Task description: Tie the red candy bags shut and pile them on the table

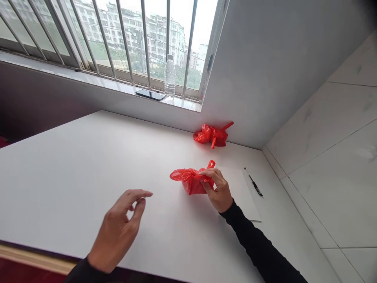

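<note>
A knotted red plastic bag (pixel 193 184) is at the middle of the white table (pixel 132 149). My right hand (pixel 219 190) pinches it near the knot with thumb and fingers. One loop of the bag sticks out to the left and another points up behind my fingers. What the bag holds, if anything, is hidden. To the left, apart from the bag, my left hand (pixel 120 226) hovers above the table with nothing in it, thumb and fingertips apart. A second tied red plastic bag (pixel 210 135) lies farther back against the wall.
Right of my right hand lie a white sheet of paper (pixel 243 196) and a black pen (pixel 255 185). On the windowsill (pixel 185 103) stand a clear plastic bottle (pixel 170 78) and, lying flat, a dark phone (pixel 149 94). A tiled wall (pixel 338 173) bounds the table's right side.
</note>
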Tool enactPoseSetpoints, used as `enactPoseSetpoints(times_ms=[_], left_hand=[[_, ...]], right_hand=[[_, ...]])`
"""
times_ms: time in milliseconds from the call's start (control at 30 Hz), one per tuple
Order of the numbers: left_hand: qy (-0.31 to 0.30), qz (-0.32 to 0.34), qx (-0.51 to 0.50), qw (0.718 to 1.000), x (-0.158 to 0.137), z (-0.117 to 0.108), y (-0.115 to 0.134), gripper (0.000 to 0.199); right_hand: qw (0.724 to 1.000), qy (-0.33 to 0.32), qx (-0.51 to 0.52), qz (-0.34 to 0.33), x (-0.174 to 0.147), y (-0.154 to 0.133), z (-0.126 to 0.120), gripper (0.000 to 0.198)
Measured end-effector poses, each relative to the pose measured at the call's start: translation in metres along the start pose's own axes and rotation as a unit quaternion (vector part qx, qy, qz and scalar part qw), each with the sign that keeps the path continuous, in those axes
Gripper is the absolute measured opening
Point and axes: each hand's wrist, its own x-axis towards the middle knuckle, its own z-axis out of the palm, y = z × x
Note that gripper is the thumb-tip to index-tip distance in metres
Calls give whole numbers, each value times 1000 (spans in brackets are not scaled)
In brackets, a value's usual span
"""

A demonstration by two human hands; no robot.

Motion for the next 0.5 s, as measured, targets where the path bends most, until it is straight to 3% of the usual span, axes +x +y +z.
enactPoseSetpoints(times_ms=[133,233,333,500], left_hand=[[-93,27,-55,994,17,40,13,31],[-173,65,-33,982,22,60,20,28],[-191,79,-1,978,17,65,23,23],[-170,75,20,982,10,65,31,16]], right_hand=[[991,-115,50,-45,-20,-8,-2,24],[989,-136,65,-1,-24,-4,-8,26],[990,-131,38,38,-25,4,-11,26],[984,-172,21,41,-31,11,-11,9]])
